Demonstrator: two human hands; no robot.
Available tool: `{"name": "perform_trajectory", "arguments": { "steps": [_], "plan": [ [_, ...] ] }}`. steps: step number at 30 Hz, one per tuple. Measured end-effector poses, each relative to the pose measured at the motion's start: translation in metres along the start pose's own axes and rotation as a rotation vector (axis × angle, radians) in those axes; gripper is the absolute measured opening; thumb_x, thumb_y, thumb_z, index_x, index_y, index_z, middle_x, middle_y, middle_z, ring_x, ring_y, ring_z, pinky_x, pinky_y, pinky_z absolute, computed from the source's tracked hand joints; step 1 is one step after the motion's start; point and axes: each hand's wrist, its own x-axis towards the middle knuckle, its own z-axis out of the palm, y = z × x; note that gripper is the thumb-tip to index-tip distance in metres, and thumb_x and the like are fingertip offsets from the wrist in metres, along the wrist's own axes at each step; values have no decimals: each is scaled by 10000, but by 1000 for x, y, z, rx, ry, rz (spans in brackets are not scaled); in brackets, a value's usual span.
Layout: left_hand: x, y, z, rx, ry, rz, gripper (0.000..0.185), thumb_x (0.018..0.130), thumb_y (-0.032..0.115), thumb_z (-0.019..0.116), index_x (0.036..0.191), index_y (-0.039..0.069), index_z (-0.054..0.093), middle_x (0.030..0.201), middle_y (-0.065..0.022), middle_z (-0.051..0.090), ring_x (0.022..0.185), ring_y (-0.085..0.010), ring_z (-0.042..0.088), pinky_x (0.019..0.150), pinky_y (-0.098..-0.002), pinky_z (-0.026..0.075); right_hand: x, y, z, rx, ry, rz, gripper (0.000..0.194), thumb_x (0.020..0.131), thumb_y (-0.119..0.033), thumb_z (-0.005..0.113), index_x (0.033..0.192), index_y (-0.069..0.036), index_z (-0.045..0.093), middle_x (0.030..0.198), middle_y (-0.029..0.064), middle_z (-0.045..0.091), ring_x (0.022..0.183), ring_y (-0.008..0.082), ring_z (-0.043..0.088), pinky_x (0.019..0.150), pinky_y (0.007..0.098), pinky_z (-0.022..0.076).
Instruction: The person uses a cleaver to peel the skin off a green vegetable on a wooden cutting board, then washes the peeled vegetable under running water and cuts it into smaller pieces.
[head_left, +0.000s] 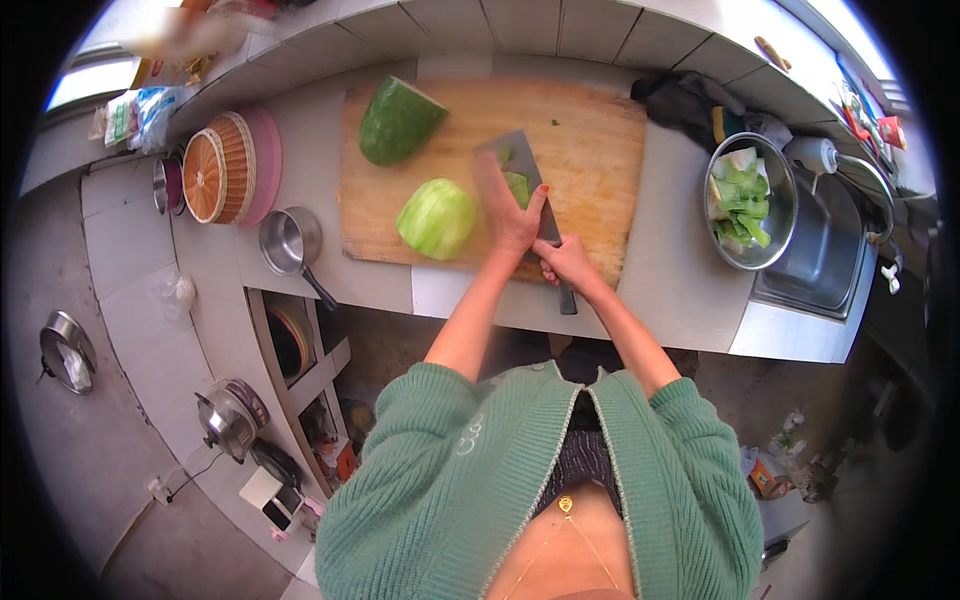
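My right hand (564, 262) grips a cleaver (541, 176) by the handle, its wide blade lying over the wooden cutting board (600, 180). Green peel pieces (517, 187) rest on the blade. My left hand (511, 210) is against the blade and the peel, blurred, its fingers extended and thumb apart; whether it holds any peel cannot be told. Left of it on the board sits a peeled pale-green piece of a large gourd or melon (436, 219). Behind that stands an unpeeled dark-green piece (401, 120) with a cut face.
At the right, a metal bowl (789, 217) of peel and pale chunks stands beside the sink (817, 240). A small saucepan (289, 240) and wicker baskets (225, 169) are at the left. A dark cloth (679, 101) lies behind the board's right corner.
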Motion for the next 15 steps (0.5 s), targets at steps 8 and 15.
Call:
{"name": "perform_trajectory", "arguments": {
  "steps": [8,15],
  "plan": [
    [4,104,41,-20,-70,201,890,853,278,739,1573,33,275,1604,-280,247,1494,-478,198,1218,-533,198,-79,-25,-63,68,135,-172,312,897,-282,722,722,-50,605,560,4,543,450,100,514,404,287,389],
    [-8,256,130,-236,-215,421,663,937,348,673,1502,92,441,1519,-263,355,1416,-455,327,1171,-529,273,-185,-32,-174,218,458,-332,277,929,-197,695,723,-41,596,562,10,549,428,89,516,378,272,393]
  ]
}}
